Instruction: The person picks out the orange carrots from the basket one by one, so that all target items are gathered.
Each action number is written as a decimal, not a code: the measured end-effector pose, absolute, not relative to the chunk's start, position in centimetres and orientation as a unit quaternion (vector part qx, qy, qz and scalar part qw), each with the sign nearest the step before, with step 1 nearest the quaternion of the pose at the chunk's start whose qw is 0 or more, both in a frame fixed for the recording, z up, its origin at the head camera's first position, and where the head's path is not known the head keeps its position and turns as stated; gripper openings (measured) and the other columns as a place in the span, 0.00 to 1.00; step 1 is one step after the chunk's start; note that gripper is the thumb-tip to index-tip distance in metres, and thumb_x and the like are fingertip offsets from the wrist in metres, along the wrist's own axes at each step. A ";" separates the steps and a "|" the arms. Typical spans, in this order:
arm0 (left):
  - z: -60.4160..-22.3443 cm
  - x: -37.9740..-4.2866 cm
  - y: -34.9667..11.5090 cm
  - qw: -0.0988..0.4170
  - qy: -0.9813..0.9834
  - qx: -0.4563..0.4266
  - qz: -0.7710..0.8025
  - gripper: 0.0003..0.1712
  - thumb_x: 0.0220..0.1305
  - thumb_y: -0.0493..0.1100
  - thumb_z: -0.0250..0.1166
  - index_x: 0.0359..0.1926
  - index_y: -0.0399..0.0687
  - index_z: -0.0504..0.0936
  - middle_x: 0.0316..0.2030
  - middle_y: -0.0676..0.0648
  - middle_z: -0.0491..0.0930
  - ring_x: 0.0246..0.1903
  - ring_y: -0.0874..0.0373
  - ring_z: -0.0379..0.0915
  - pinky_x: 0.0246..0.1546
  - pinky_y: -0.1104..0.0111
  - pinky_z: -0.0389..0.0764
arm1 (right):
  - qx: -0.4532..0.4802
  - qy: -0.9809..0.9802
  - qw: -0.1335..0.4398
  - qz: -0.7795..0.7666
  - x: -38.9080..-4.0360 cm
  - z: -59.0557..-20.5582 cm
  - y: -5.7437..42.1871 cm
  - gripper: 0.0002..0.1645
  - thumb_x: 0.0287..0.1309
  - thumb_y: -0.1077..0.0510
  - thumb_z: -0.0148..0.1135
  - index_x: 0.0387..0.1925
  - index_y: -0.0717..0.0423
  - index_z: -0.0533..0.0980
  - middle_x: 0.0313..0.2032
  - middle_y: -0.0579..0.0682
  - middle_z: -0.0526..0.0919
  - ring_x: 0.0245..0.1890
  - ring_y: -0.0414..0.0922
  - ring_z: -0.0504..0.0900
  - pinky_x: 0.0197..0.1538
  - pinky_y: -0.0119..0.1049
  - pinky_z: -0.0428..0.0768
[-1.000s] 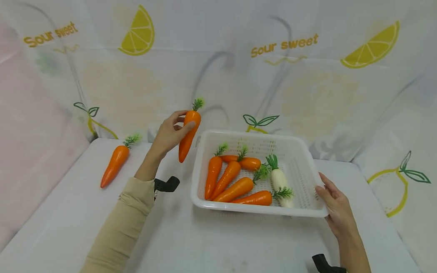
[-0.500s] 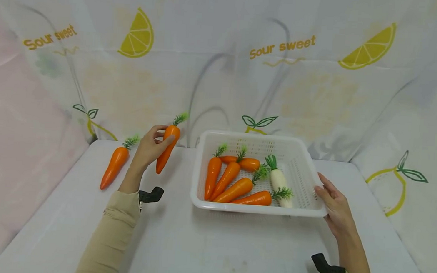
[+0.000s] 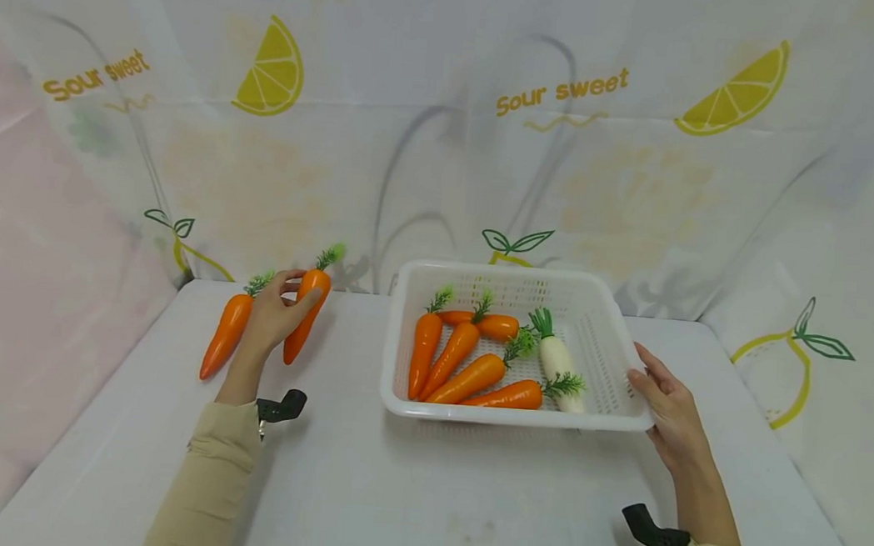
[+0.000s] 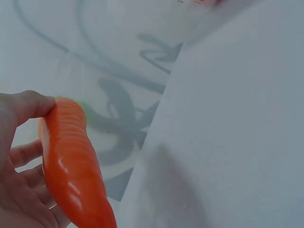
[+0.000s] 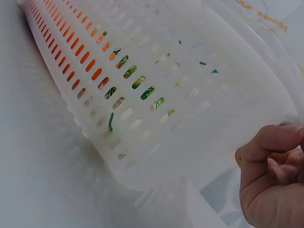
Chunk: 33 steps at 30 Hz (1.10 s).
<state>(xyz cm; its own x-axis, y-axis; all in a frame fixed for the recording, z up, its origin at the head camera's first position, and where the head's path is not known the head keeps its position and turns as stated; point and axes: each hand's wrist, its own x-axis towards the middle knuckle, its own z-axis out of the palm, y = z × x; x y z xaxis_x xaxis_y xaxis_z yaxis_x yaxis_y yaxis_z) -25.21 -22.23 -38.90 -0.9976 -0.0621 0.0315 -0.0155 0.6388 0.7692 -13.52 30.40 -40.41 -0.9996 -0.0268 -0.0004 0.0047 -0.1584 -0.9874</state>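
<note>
My left hand (image 3: 272,317) pinches an orange carrot (image 3: 307,315) between thumb and fingers, its green top up and its tip angled down close over the table. In the left wrist view, the thumb presses the upper part of the carrot (image 4: 73,161). A second carrot (image 3: 226,335) lies just left of that hand, its leaves partly behind the fingers. With thumb on top, my right hand (image 3: 669,408) grips the right rim of a white plastic basket (image 3: 612,350). Inside the basket are several carrots (image 3: 476,377) and a white radish (image 3: 554,359) with green leaves.
A white cloth covers the table (image 3: 438,499). Close behind the table hangs a printed curtain (image 3: 383,169) with lemon slices and lettering. The right wrist view shows the basket's slotted wall (image 5: 137,109) with orange and green showing through.
My left hand has carried its carrot left and down, from beside the basket to near the carrot lying on the table. The right hand keeps its hold on the basket rim.
</note>
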 end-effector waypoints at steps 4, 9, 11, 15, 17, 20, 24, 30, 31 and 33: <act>-39.5 -24.8 -22.9 0.023 -0.907 0.033 -0.418 0.38 0.65 0.61 0.54 0.69 0.47 0.59 0.62 0.33 0.66 0.50 0.40 0.70 0.49 0.53 0.76 | -0.008 0.648 0.011 -0.761 -13.6 -40.4 30.4 0.37 0.68 0.59 0.50 0.73 0.55 0.49 0.49 0.36 0.79 0.44 0.32 0.81 0.38 0.30 0.83; -40.2 -24.4 -23.5 0.021 -0.911 0.043 -0.410 0.38 0.66 0.60 0.53 0.69 0.46 0.57 0.62 0.32 0.65 0.51 0.39 0.69 0.50 0.51 0.76 | -0.006 0.648 0.011 -0.761 -13.6 -40.4 30.4 0.37 0.68 0.59 0.50 0.73 0.54 0.49 0.49 0.36 0.79 0.43 0.32 0.81 0.38 0.30 0.83; -40.6 -24.3 -23.8 0.025 -0.914 0.049 -0.401 0.38 0.66 0.60 0.53 0.69 0.45 0.57 0.62 0.31 0.65 0.51 0.38 0.69 0.51 0.50 0.75 | -0.006 0.647 0.012 -0.762 -13.6 -40.5 30.3 0.37 0.68 0.59 0.50 0.73 0.55 0.49 0.49 0.36 0.79 0.43 0.33 0.81 0.38 0.30 0.83; -41.4 -24.3 -24.4 0.054 -0.923 0.051 -0.377 0.36 0.66 0.58 0.54 0.68 0.44 0.59 0.60 0.31 0.68 0.50 0.38 0.71 0.49 0.50 0.76 | -0.006 0.650 0.012 -0.760 -13.6 -40.4 30.3 0.37 0.68 0.59 0.50 0.73 0.54 0.49 0.49 0.35 0.79 0.44 0.32 0.81 0.38 0.30 0.83; -41.8 -24.3 -24.6 0.073 -0.926 0.047 -0.368 0.35 0.66 0.56 0.55 0.67 0.43 0.61 0.59 0.31 0.70 0.48 0.38 0.73 0.48 0.50 0.75 | -0.005 0.654 0.011 -0.756 -13.6 -40.4 30.3 0.37 0.68 0.59 0.50 0.73 0.54 0.49 0.49 0.35 0.78 0.44 0.32 0.81 0.38 0.30 0.82; -42.4 -24.2 -24.8 0.098 -0.929 0.041 -0.355 0.33 0.65 0.54 0.57 0.65 0.41 0.64 0.56 0.31 0.73 0.46 0.39 0.74 0.45 0.52 0.74 | -0.002 0.660 0.011 -0.751 -13.6 -40.3 30.3 0.37 0.68 0.58 0.50 0.73 0.53 0.49 0.50 0.34 0.78 0.44 0.32 0.81 0.38 0.30 0.82; -42.9 -24.1 -25.0 0.120 -0.938 0.036 -0.324 0.31 0.63 0.52 0.58 0.63 0.41 0.66 0.53 0.31 0.75 0.42 0.40 0.74 0.38 0.58 0.72 | 0.003 0.661 0.012 -0.750 -13.6 -40.2 30.3 0.37 0.68 0.58 0.51 0.73 0.52 0.49 0.49 0.34 0.78 0.44 0.32 0.81 0.38 0.30 0.82; -42.9 -24.0 -25.1 0.107 -0.945 0.052 -0.304 0.33 0.63 0.53 0.56 0.64 0.41 0.65 0.54 0.31 0.74 0.43 0.40 0.72 0.36 0.59 0.70 | 0.008 0.663 0.012 -0.749 -13.5 -40.3 30.3 0.37 0.68 0.58 0.51 0.73 0.51 0.49 0.50 0.34 0.77 0.45 0.31 0.80 0.39 0.30 0.82; -42.9 -24.0 -25.1 0.102 -0.946 0.055 -0.304 0.33 0.64 0.54 0.56 0.65 0.41 0.64 0.55 0.31 0.73 0.44 0.40 0.71 0.38 0.57 0.71 | 0.007 0.662 0.012 -0.749 -13.5 -40.3 30.3 0.37 0.68 0.58 0.50 0.73 0.52 0.49 0.51 0.34 0.77 0.45 0.31 0.80 0.39 0.30 0.82; -43.0 -24.0 -25.1 0.091 -0.947 0.059 -0.302 0.34 0.65 0.55 0.54 0.66 0.41 0.63 0.56 0.31 0.72 0.46 0.39 0.70 0.41 0.53 0.72 | 0.002 0.659 0.012 -0.752 -13.6 -40.3 30.3 0.37 0.68 0.58 0.50 0.73 0.52 0.49 0.51 0.35 0.77 0.45 0.31 0.80 0.39 0.30 0.82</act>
